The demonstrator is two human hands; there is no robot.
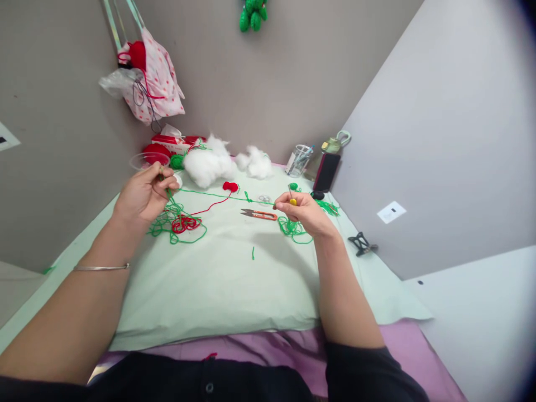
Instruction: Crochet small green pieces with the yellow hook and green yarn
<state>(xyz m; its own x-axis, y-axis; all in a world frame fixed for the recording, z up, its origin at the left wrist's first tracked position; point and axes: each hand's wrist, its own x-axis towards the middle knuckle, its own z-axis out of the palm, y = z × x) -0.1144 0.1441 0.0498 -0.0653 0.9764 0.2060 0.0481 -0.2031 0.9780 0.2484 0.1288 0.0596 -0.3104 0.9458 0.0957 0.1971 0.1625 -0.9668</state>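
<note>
Between my two hands a strand of green yarn is stretched, with a small knot or loop partway along it. My left hand pinches the yarn at the left, above a loose tangle of green yarn and red yarn. My right hand is closed on the strand's other end and also holds a crochet hook with a yellow handle, its thin shaft pointing up. Orange-handled thread snips lie just left of my right hand. Below it is more loose green yarn.
White stuffing sits at the back, beside a tissue box. A pen cup, a phone and a bottle stand back right. A red knitted piece and a green yarn scrap lie on the pale green cloth.
</note>
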